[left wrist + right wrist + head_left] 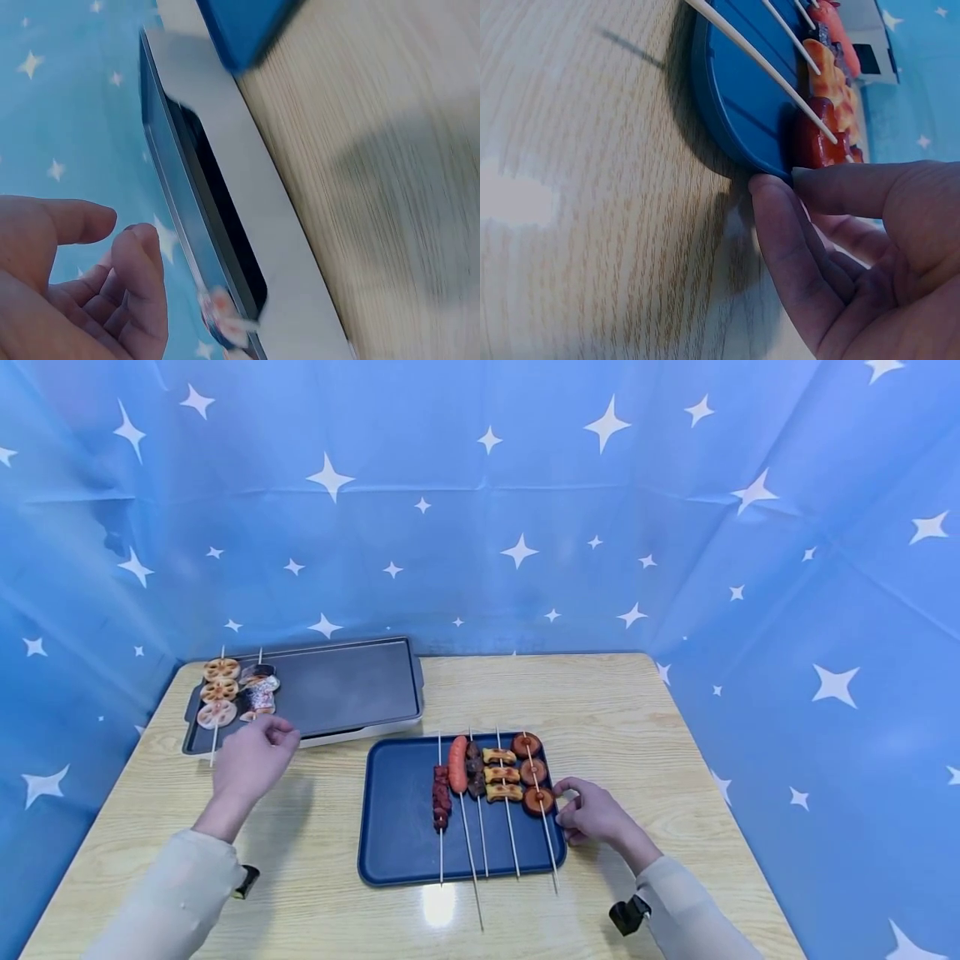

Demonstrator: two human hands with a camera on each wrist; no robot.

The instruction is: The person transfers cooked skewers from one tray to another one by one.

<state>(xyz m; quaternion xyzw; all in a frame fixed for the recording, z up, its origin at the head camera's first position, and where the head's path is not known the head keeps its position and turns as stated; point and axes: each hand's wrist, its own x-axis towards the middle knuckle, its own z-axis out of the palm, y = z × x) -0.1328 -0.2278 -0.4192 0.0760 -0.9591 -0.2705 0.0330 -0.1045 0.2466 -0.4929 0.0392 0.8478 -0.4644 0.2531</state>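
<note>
My left hand (255, 758) hovers over the near edge of the dark grill plate (345, 685), just below a fish skewer (258, 689). In the left wrist view its fingers are loosely bent, with a gap between thumb and forefinger and nothing held. A lotus root skewer (218, 691) lies on the plate's left end. My right hand (596, 814) pinches the right rim of the blue tray (397, 810) between thumb and fingers. Nearest to it on the tray lies a mushroom skewer (534, 770).
Left of the mushrooms, the tray also carries a yellow skewer (502, 774), a dark meatball skewer (476, 768), a sausage skewer (458, 766) and a red meat skewer (441, 797). Several sticks overhang the near rim. A starry blue curtain (450, 527) stands behind the wooden table (600, 710).
</note>
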